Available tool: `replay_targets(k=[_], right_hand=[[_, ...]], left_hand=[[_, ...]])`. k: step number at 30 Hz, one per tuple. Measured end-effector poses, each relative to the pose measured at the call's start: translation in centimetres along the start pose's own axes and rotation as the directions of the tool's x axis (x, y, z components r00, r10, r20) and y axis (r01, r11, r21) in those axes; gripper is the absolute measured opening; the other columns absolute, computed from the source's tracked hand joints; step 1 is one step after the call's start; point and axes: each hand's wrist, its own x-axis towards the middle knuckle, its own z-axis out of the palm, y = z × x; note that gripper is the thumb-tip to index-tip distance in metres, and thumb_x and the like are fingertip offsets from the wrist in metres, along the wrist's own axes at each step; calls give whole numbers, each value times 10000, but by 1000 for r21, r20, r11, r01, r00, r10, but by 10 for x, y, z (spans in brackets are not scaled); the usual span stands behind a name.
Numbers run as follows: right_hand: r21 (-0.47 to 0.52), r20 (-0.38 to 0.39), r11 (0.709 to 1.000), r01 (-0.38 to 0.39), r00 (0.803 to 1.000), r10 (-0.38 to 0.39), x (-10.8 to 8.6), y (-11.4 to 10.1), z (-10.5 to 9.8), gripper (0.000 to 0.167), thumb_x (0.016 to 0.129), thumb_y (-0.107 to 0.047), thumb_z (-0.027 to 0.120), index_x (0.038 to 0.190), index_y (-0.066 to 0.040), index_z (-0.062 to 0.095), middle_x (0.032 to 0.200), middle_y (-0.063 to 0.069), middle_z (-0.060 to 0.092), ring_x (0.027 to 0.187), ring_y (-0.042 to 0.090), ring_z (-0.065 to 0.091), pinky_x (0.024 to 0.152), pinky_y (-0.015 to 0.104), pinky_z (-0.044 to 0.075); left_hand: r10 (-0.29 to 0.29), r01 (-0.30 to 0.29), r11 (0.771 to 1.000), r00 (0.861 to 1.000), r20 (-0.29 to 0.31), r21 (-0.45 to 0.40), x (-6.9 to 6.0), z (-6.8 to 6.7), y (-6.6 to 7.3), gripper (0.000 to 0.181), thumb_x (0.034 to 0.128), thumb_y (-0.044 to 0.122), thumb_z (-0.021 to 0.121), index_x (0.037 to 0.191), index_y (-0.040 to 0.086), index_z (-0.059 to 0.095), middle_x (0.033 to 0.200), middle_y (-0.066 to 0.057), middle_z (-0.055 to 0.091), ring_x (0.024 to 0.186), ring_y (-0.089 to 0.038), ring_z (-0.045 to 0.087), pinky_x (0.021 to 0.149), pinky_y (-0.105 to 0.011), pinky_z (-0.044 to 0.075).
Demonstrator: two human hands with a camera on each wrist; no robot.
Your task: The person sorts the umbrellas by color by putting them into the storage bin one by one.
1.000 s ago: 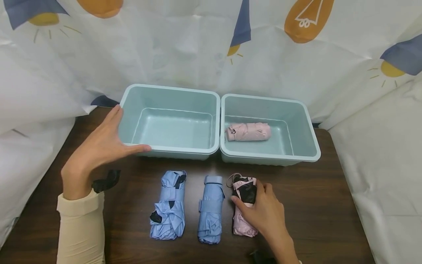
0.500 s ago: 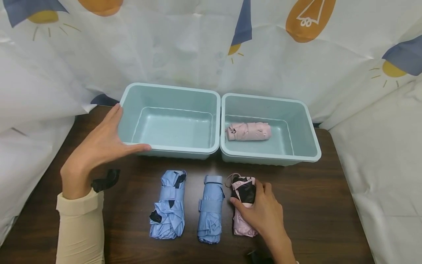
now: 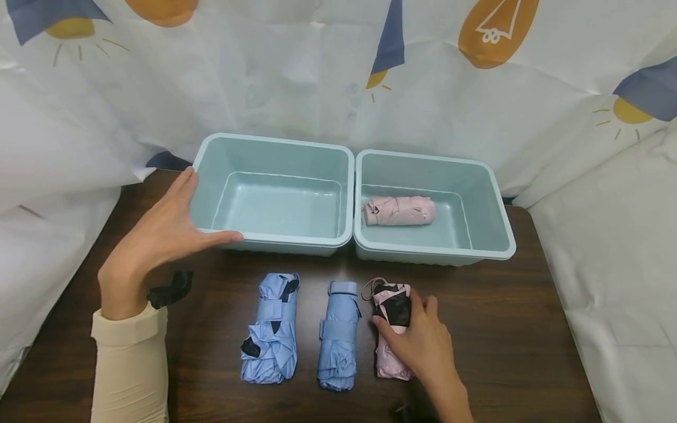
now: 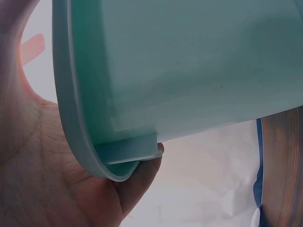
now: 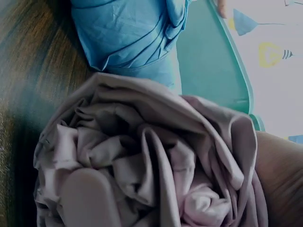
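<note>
Two light teal plastic bins stand side by side at the back of the table in the head view. My left hand (image 3: pixel 158 229) holds the left bin (image 3: pixel 285 239) by its left end, thumb along the front rim and fingers at the far side. The left wrist view shows that bin's rim (image 4: pixel 64 90) against the palm. My right hand (image 3: pixel 431 341) grips a folded pink umbrella (image 3: pixel 390 361) with a black patch and a wrist loop, lying on the table. Its gathered pink fabric (image 5: pixel 156 156) fills the right wrist view.
Two folded blue umbrellas, one loosely wrapped (image 3: pixel 272 329) and one neater (image 3: pixel 338 338), lie left of the pink one. Another pink umbrella (image 3: pixel 399 211) lies inside the right bin (image 3: pixel 433 252). A white patterned curtain (image 3: pixel 296 76) hangs behind the dark wooden table (image 3: pixel 508 341).
</note>
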Motion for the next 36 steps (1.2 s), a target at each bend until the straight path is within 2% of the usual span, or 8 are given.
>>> replay_targets(k=[5, 10, 18, 22, 26, 29, 36], right_hand=[[3, 35, 1000, -10, 999, 10, -2, -2, 1, 1064, 812, -659, 813, 1558, 13, 463, 1308, 252, 517, 723, 404, 667, 638, 531, 538], [3, 41, 1000, -12, 999, 12, -1, -3, 3, 1140, 763, -688, 841, 1559, 28, 451, 1337, 257, 521, 721, 403, 669, 640, 525, 552], [1, 41, 1000, -9, 999, 9, 1, -4, 1, 1022, 788, -570, 869, 1535, 15, 491, 1334, 285, 538, 729, 458, 659, 655, 575, 548], [26, 28, 1000, -5, 1000, 5, 0, 0, 2, 937, 804, -515, 860, 1530, -32, 516, 1324, 242, 548, 733, 425, 658, 642, 552, 536], [43, 26, 999, 18, 999, -19, 0, 4, 2, 884, 807, -502, 851, 1518, -80, 539, 1308, 200, 570, 758, 391, 676, 637, 527, 531], [55, 40, 998, 30, 999, -33, 1, 6, 1, 863, 810, -497, 847, 1512, -92, 550, 1293, 177, 589, 787, 354, 680, 635, 497, 522], [93, 62, 995, 46, 997, -52, 2, 15, -5, 846, 812, -460, 856, 1510, -88, 557, 1304, 145, 636, 940, 300, 712, 707, 466, 536]], left_hand=[[-22, 22, 1000, 1000, 10, 17, -1, 0, 1, 1393, 731, 636, 904, 1684, 399, -84, 1802, -86, 45, 1350, -465, 422, 951, -773, 462], [-37, 37, 999, 999, 19, 3, -4, -1, 3, 1389, 746, 631, 893, 1674, 406, -116, 1805, -75, 27, 1360, -477, 410, 960, -802, 446], [-34, 34, 999, 999, 8, 8, -1, 1, 1, 1388, 736, 630, 902, 1671, 429, -103, 1808, -53, 7, 1419, -482, 370, 964, -793, 434], [-24, 24, 1000, 1000, -2, 14, 0, 3, 1, 1389, 726, 630, 910, 1672, 441, -89, 1807, -58, 11, 1388, -481, 396, 942, -788, 453], [-14, 14, 1000, 1000, -1, -9, -1, 2, 1, 1387, 726, 599, 924, 1675, 441, -74, 1785, -105, 130, 1337, -452, 437, 933, -763, 474], [-15, 15, 1000, 1000, 6, -23, -1, 1, 1, 1385, 731, 584, 926, 1674, 439, -78, 1775, -108, 164, 1341, -445, 436, 942, -761, 469], [-31, 31, 999, 999, 15, -10, -1, 0, 1, 1387, 737, 597, 916, 1675, 423, -91, 1796, -85, 100, 1362, -459, 418, 946, -767, 457]])
